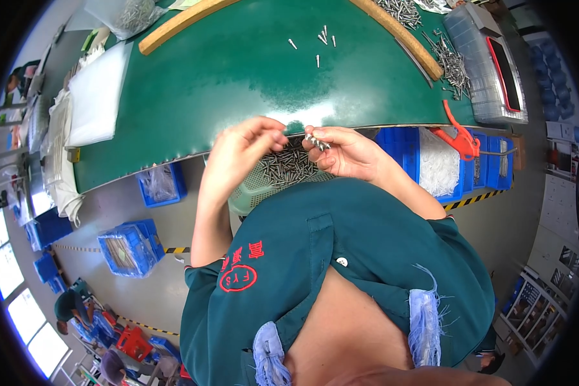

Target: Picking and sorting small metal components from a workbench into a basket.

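Observation:
Both hands are at the near edge of the green table (206, 90), above a pale green plastic basket (243, 198) full of small metal screw-like parts (288, 168). My right hand (352, 153) is closed around a small bunch of the same metal parts (318, 142), their ends showing between thumb and fingers. To its left, a short gap away, my left hand (243, 147) has its thumb and fingers drawn together. Whatever its fingertips may pinch is too small to make out. Several loose metal parts (318, 61) lie farther off on the tabletop.
Curved wooden strips (180, 27) border the far table. Metal parts are heaped (453, 67) at the right, beside a clear plastic case (476, 77) bearing a red-edged phone (505, 74). Red-handled pliers (460, 141) hang near blue bins (399, 151). White plastic sheets (98, 96) lie left.

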Motion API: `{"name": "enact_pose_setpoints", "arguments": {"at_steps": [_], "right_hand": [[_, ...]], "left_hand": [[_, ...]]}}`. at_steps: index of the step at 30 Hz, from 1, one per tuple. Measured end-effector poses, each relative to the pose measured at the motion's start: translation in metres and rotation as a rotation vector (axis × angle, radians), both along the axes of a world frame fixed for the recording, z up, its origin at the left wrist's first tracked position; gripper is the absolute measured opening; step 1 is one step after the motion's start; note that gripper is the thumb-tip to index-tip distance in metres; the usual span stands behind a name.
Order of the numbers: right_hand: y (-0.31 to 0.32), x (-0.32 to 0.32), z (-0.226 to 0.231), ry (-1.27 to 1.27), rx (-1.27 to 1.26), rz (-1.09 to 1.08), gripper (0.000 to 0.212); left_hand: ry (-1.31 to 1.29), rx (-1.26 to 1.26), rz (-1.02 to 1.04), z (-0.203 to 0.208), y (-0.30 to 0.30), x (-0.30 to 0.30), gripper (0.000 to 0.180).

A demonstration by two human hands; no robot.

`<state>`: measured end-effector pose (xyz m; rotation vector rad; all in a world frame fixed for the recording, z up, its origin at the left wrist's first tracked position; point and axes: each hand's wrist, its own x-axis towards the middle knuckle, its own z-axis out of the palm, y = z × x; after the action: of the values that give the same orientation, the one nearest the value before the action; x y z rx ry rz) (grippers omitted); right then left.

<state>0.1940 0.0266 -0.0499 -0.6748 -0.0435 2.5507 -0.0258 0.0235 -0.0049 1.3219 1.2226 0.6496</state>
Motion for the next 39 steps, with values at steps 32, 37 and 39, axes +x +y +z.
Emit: {"name": "enact_pose_setpoints", "arguments": {"at_steps": [32,37,39], "right_hand": [[0.083,0.01,0.008,-1.8,1.862,-0.048,0.016],[0.08,0.02,0.003,-1.781,1.864,-0.102,0.012],[0.077,0.024,0.002,-1.771,1.861,-0.148,0.01]], "left_hand": [[0.637,1.138,-0.162,-0.049,0.165,0.082,0.021],[0.792,1.017,-0.274,-0.05,0.166,0.074,0.021],[0.792,1.05,-0.198,-0.051,0.148,0.068,0.016]]}}
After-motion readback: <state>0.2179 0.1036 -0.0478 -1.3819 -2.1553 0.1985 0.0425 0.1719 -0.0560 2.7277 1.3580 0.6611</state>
